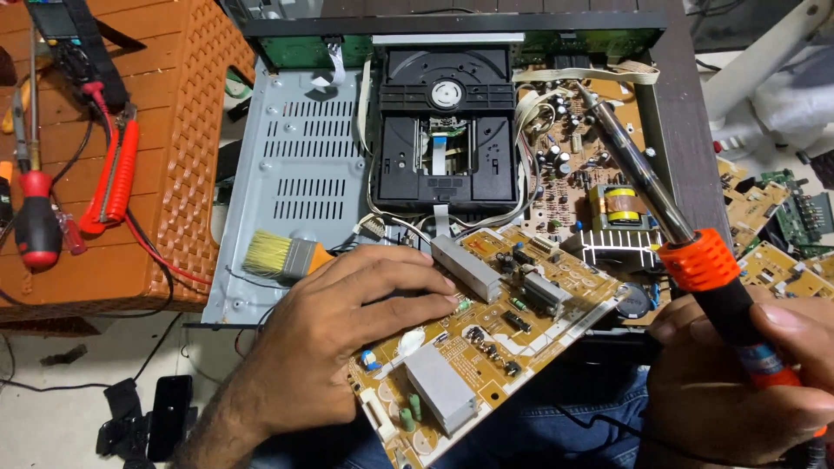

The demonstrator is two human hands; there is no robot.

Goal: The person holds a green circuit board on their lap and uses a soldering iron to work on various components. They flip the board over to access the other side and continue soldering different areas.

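Left hand point(334, 347) pressing flat, fingers spread, steadying circuit board point(486, 347) at 6 o'clock — tilted for access. Right hand point(738, 391) wrapping closed grip on soldering iron point(686, 252) — tip aiming 12 o'clock, clearing parts.

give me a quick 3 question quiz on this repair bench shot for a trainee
1. True or false: the right hand holds the soldering iron by its orange and black handle.
2. Which thing does the left hand rest on? A) the paintbrush B) the loose circuit board C) the red pliers
3. Fill in: the black disc drive sits inside the open metal ____.

Key
1. True.
2. B. The fingers lie across the loose circuit board; the paintbrush lies just behind the hand, and the red pliers are away on the orange stool.
3. Case.
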